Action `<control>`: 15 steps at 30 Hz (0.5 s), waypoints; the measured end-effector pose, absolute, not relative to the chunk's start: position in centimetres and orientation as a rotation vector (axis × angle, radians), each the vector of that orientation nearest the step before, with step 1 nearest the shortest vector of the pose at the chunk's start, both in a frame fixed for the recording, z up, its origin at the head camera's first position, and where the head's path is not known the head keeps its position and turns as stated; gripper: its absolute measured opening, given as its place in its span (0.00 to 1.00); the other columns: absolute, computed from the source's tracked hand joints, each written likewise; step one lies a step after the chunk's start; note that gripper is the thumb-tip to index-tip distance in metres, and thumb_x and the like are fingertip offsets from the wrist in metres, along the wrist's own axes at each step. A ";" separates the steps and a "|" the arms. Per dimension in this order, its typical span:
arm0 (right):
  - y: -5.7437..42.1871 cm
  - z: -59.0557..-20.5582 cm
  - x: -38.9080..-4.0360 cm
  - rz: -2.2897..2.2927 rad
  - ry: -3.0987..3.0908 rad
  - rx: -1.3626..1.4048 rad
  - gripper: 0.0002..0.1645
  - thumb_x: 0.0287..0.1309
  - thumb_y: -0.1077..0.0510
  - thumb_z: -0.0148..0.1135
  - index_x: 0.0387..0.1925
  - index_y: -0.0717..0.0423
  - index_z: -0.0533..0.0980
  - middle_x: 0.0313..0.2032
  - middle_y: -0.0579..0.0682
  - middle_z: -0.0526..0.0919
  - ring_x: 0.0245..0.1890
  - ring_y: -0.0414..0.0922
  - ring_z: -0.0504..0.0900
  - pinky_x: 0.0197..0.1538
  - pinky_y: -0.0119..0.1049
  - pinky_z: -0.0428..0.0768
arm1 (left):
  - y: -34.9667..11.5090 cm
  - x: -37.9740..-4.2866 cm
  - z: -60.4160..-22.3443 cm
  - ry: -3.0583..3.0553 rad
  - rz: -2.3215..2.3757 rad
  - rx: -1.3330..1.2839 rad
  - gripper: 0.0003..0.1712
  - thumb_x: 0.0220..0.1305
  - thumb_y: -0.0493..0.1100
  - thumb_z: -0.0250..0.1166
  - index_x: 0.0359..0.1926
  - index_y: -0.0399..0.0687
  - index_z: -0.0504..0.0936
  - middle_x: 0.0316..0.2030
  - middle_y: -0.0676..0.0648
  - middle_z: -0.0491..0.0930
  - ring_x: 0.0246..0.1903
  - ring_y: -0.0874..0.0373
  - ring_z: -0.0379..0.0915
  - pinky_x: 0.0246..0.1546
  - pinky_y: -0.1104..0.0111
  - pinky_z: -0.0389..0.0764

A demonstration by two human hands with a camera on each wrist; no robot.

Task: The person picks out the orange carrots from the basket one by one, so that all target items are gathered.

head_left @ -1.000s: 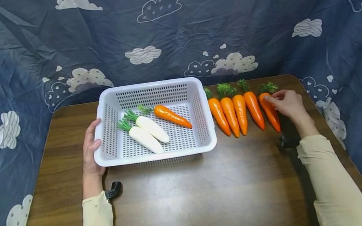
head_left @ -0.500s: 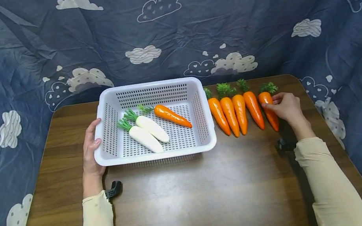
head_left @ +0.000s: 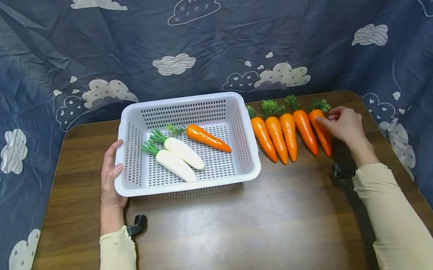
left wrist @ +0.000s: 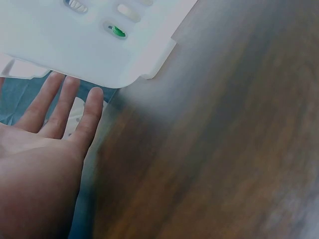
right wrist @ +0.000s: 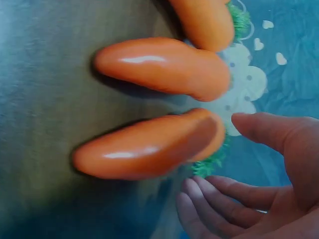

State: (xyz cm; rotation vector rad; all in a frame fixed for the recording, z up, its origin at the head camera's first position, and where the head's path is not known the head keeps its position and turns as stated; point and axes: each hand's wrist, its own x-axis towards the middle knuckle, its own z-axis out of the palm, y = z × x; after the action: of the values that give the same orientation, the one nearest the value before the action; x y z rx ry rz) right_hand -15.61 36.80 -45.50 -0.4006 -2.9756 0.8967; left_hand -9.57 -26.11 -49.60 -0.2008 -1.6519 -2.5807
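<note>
In the head view, a white perforated basket [head_left: 189,186] holds two white radishes [head_left: 176,164] with green tops and one carrot [head_left: 207,139]. My left hand [head_left: 110,183] is at the basket's left side. Its fingers are nearly straight against the wall in the left wrist view. Right of the basket, several carrots [head_left: 290,137] lie side by side, leafy ends away from me. My right hand [head_left: 346,125] is over the top of the rightmost carrot [head_left: 322,134]. In the right wrist view, thumb and fingers are spread apart near that carrot's thick end, gripping nothing.
The brown wooden table [head_left: 234,242] carries everything, its far edge just behind the basket and carrots. A dark blue cloth [head_left: 200,37] with cloud prints hangs behind and beside it. Black wrist devices [head_left: 138,224] sit at both wrists.
The rightmost carrot has shifted slightly left, closer to the row, with my right hand at it. The right hand's fingers have since come off it. Left hand and basket stay put.
</note>
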 end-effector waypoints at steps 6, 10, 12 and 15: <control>35.9 -43.7 -15.6 0.873 -2.884 -0.358 0.37 0.70 0.43 0.64 0.61 0.74 0.74 0.52 0.74 0.83 0.54 0.67 0.79 0.71 0.62 0.60 | -26.1 -9.6 -49.5 -1.652 -2.585 -0.204 0.37 0.65 0.41 0.48 0.77 0.53 0.65 0.78 0.45 0.58 0.67 0.42 0.63 0.58 0.59 0.77; 34.1 -41.9 -15.6 0.884 -2.846 -0.278 0.36 0.71 0.43 0.64 0.61 0.72 0.75 0.54 0.73 0.83 0.55 0.66 0.80 0.69 0.62 0.64 | -26.1 -9.6 -49.7 -1.659 -2.576 -0.197 0.38 0.64 0.41 0.48 0.77 0.53 0.65 0.78 0.45 0.58 0.67 0.43 0.63 0.59 0.59 0.77; 32.8 -40.9 -15.6 0.901 -2.832 -0.227 0.34 0.71 0.44 0.64 0.61 0.70 0.76 0.55 0.72 0.83 0.56 0.66 0.79 0.67 0.62 0.68 | -26.2 -9.7 -49.8 -1.658 -2.576 -0.198 0.38 0.64 0.41 0.48 0.78 0.53 0.65 0.79 0.45 0.58 0.68 0.43 0.62 0.59 0.59 0.77; 30.7 -39.4 -15.7 0.931 -2.818 -0.134 0.33 0.70 0.44 0.64 0.61 0.67 0.78 0.55 0.70 0.84 0.56 0.65 0.80 0.62 0.61 0.73 | -26.2 -9.7 -49.9 -1.654 -2.578 -0.203 0.38 0.64 0.41 0.48 0.78 0.52 0.65 0.79 0.45 0.57 0.68 0.43 0.62 0.59 0.59 0.76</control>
State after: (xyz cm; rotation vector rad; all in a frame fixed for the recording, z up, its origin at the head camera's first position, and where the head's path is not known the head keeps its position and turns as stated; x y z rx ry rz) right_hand -15.68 30.67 -39.38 -0.1336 -2.8180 0.9307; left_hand -9.69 -26.20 -49.85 -0.2029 -1.6536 -2.5781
